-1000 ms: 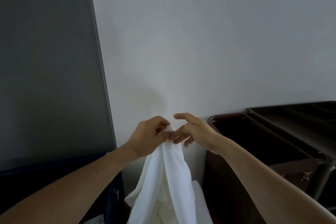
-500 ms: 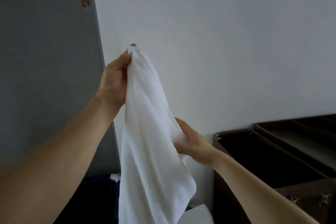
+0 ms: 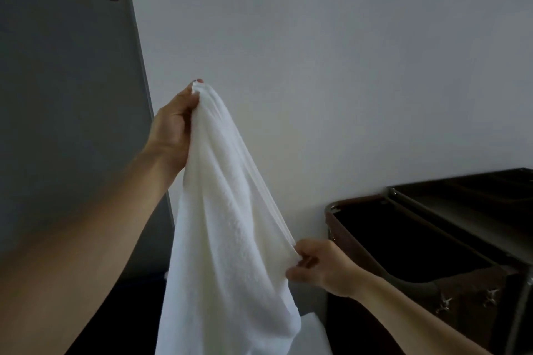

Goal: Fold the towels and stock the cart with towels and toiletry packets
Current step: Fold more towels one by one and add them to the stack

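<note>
A white towel (image 3: 227,239) hangs in the air in front of the wall, bunched and unfolded. My left hand (image 3: 173,130) is raised and pinches its top corner. My right hand (image 3: 320,265) sits lower and to the right, gripping the towel's right edge. The towel's lower end runs out of the frame at the bottom. The dark brown cart (image 3: 432,239) stands at the right against the wall, its top compartments dark inside.
A white wall fills the background. A grey door or panel (image 3: 63,95) stands at the left with a small sticker near its top. More white cloth (image 3: 313,331) lies low beside the cart.
My left hand has lifted the towel's corner high from where both hands met. My right hand has slid down along the edge and out to the right.
</note>
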Demonstrator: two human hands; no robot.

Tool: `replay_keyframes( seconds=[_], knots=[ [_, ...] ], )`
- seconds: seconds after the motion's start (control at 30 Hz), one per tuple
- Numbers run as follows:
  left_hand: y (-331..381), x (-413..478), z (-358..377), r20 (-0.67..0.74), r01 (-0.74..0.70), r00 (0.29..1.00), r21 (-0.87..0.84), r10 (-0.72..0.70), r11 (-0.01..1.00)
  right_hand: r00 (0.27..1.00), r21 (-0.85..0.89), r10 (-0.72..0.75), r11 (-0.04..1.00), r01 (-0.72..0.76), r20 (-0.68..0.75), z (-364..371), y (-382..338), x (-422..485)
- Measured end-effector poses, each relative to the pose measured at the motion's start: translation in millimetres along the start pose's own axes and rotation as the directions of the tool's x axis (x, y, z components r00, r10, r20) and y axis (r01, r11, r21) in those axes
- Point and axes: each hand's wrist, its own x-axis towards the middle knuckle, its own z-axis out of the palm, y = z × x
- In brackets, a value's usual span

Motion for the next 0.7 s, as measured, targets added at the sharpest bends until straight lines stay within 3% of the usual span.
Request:
replay_keyframes(
  seconds=[0.13, 0.23, 0.33, 0.43, 0.53, 0.63, 0.7],
  knots=[
    [-3, 7, -20, -0.062, -0.022, 0.998, 0.074, 0.027, 0.997, 0.998, -0.133, 0.040, 0.991, -0.033, 0.051, -11, 0, -3],
    [-8, 12, -52, -0.266, 0.031, 0.962, 0.317, 0.057, 0.948, 0.999, -0.270, 0.042, 0.962, -0.040, -0.001, -32, -6, -4],
    [-12, 8, -86, -0.352, 0.099, 0.915, 0.669, 0.197, 0.737, 0.973, -0.244, 0.023, 0.967, -0.080, -0.229, -75, -15, 5],
    [-10, 2, -103, -0.328, 0.117, 0.891, 0.834, 0.313, 0.540, 0.962, -0.329, 0.008, 0.939, -0.101, -0.274, -120, -53, 30],
    [21, 12, -97, -0.334, 0.103, 0.817, 0.887, 0.470, 0.450, 0.942, -0.433, -0.071, 0.898, -0.082, -0.327, -157, -118, 59],
    [65, 27, -82, -0.316, 0.033, 0.710, 0.907, 0.630, 0.419, 0.860, -0.348, -0.197, 0.937, 0.024, -0.470, -182, -179, 80],
    [80, 26, -75, -0.334, -0.003, 0.628, 0.902, 0.703, 0.431, 0.885, -0.366, -0.171, 0.931, 0.000, -0.433, -176, -202, 88]
  ],
)
